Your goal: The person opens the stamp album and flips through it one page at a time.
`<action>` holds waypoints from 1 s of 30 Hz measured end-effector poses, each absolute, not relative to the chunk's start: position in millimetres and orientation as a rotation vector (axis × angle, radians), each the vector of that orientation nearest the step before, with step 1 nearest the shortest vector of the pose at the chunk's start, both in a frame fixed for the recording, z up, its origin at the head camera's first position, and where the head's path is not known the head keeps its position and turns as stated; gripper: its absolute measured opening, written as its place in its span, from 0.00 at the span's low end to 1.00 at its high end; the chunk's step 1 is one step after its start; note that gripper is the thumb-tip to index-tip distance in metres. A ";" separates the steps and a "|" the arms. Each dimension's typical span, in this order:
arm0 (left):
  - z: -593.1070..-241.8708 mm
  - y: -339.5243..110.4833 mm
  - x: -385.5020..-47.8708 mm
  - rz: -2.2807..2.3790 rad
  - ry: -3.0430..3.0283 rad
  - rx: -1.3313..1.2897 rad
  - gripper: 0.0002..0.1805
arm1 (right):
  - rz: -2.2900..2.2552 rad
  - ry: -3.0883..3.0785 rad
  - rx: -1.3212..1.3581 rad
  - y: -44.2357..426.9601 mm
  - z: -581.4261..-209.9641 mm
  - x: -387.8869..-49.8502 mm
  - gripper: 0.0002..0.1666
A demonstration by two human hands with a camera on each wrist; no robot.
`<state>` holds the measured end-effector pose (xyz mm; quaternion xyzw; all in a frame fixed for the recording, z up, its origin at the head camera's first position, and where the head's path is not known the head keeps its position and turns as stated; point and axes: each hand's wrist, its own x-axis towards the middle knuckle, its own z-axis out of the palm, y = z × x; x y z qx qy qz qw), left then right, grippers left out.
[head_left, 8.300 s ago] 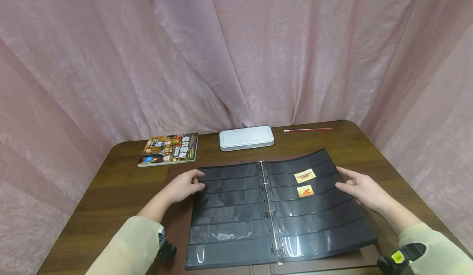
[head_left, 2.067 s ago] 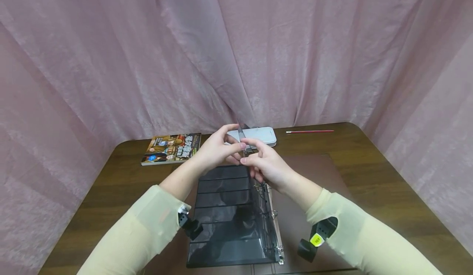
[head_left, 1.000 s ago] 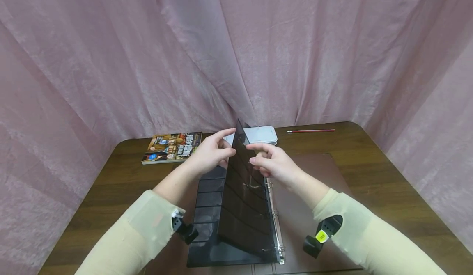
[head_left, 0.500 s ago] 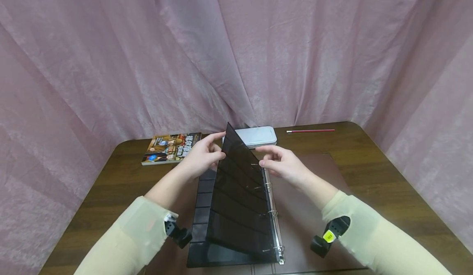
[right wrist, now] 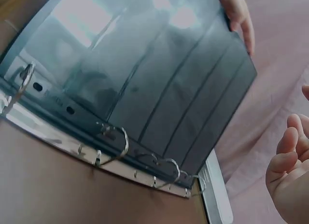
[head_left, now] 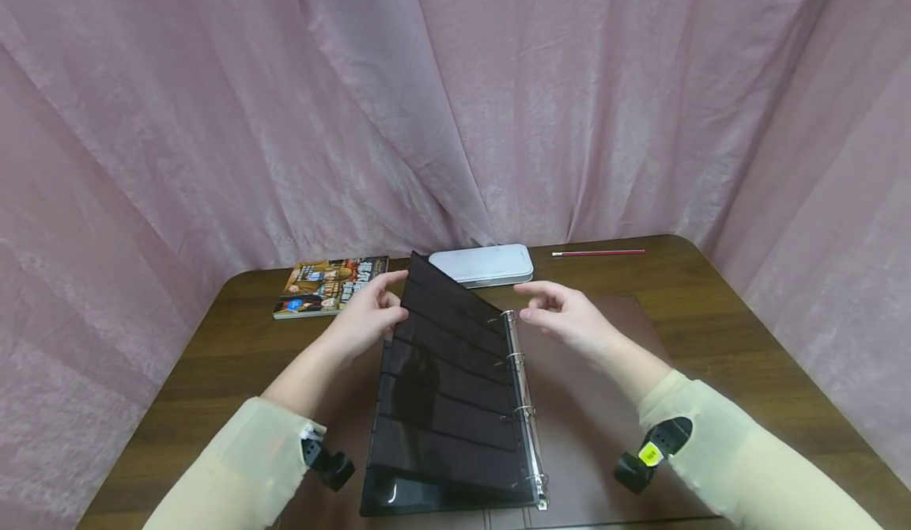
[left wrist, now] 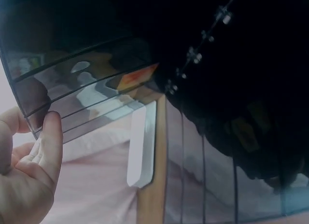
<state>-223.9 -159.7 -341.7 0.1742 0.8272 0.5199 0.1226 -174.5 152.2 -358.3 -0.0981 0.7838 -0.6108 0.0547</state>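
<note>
A ring binder lies spread out on the table, its brown cover [head_left: 591, 435] bare to the right of the metal rings [head_left: 523, 410]. My left hand [head_left: 366, 316] pinches the outer edge of a black pocket page [head_left: 448, 388] between thumb and fingers. That page slants up off the left side, its far corner raised. In the left wrist view a small orange-red card [left wrist: 137, 77] shows among the page strips. My right hand [head_left: 565, 320] hovers right of the rings' far end, apart from the page, fingers loosely bent around nothing.
Behind the binder stands a white case [head_left: 484, 265]. A magazine [head_left: 323, 286] with a colourful cover lies at the back left. The red pencil [head_left: 598, 252] is at the back right of the wooden table [head_left: 192, 380]. Pink curtains [head_left: 455, 103] hang around the table.
The pages with two small cards, earlier on the right, are turned leftward. My left hand has lowered the page to the left. My right hand has drawn off rightward from it.
</note>
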 end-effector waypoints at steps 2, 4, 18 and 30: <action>-345.9 -163.7 -225.1 1.519 2.415 0.489 0.36 | -1.844 2.401 -0.288 156.4 -359.2 -174.1 0.27; -349.7 -168.1 -225.7 1.515 2.415 0.464 0.36 | -1.841 2.409 -0.281 160.2 -359.9 -173.8 0.28; -386.5 -196.5 -224.7 1.390 2.531 0.361 0.36 | -1.708 2.556 -0.266 191.6 -362.4 -181.3 0.29; -417.5 -205.4 -219.7 0.952 2.781 0.415 0.34 | -1.612 2.671 -0.248 206.8 -358.9 -186.2 0.30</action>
